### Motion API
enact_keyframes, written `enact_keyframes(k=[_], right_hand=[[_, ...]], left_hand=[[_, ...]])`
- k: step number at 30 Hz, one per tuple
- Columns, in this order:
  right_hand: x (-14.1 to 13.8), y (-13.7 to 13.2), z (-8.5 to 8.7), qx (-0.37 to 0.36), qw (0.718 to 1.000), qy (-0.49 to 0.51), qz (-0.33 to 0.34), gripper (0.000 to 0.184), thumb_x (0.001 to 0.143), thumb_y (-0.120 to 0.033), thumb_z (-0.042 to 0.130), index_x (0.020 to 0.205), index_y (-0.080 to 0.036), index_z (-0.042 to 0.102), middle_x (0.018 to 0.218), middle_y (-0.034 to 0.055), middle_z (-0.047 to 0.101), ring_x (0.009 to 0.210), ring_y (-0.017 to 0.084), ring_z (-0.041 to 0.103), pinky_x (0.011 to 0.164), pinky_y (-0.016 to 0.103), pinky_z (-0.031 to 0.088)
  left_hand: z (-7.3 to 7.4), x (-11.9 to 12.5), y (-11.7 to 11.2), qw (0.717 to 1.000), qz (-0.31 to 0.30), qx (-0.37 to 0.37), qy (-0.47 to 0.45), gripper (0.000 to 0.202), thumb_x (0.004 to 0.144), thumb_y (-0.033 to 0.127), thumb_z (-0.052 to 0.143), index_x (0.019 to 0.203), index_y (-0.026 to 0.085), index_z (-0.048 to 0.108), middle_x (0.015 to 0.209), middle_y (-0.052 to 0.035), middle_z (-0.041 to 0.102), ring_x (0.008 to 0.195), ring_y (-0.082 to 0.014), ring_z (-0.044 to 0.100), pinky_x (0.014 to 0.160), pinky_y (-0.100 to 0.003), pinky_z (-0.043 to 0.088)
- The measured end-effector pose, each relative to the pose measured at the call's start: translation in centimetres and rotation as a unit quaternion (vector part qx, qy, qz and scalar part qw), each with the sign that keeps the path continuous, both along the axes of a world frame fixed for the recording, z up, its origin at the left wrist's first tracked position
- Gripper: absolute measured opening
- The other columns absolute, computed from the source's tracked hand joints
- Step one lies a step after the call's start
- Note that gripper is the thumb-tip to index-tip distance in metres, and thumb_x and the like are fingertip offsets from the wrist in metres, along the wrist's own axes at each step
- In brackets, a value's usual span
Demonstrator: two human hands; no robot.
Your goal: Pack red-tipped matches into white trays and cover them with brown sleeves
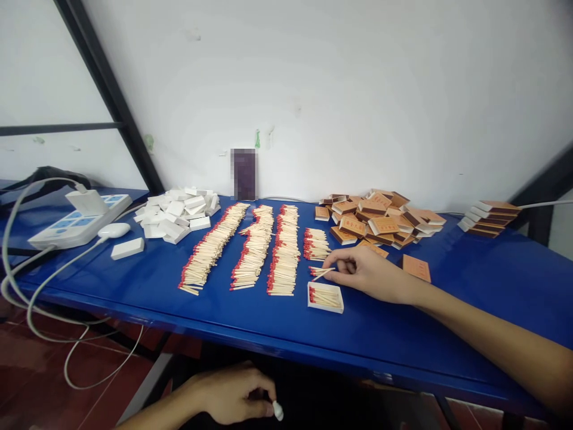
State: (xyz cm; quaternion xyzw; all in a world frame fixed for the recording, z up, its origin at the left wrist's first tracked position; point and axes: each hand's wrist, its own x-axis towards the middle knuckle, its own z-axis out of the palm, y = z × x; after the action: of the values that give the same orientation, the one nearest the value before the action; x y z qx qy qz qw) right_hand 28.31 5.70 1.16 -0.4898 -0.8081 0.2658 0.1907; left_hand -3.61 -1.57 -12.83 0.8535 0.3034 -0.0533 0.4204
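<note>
My right hand (364, 273) pinches a few red-tipped matches (321, 273) between thumb and fingers, low over the blue table. Just in front of them lies a white matchbox tray (326, 309), partly filled with matches whose red heads point left. A short row of matches (317, 243) is right behind that hand, and longer rows (284, 254) stretch away to its left. Below the table's front edge, my left hand (239, 394) is closed on a small white rounded object (278, 411), its kind unclear.
White inner trays (179, 212) are heaped at the back left, with one single tray (128, 248) nearer. Printed matchbox sleeves (380, 218) are piled at the back right. Stacked matchboxes (490, 218) stand far right. A power strip (83, 221) with cables occupies the left end.
</note>
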Motion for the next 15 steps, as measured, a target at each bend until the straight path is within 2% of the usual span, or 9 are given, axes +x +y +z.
enact_keyframes(k=[15], right_hand=[[-0.2, -0.19, 0.03, 0.018, 1.0, 0.005, -0.001, 0.037, 0.092, -0.052, 0.057, 0.09, -0.02, 0.074, 0.058, -0.0036, 0.045, 0.054, 0.012, 0.038, 0.051, 0.026, 0.027]], left_hand=[[-0.03, -0.03, -0.03, 1.0, -0.003, 0.002, -0.012, 0.022, 0.092, 0.035, 0.061, 0.109, 0.029, 0.073, 0.091, 0.0003, 0.076, 0.076, -0.0151, 0.067, 0.065, -0.023, 0.042]])
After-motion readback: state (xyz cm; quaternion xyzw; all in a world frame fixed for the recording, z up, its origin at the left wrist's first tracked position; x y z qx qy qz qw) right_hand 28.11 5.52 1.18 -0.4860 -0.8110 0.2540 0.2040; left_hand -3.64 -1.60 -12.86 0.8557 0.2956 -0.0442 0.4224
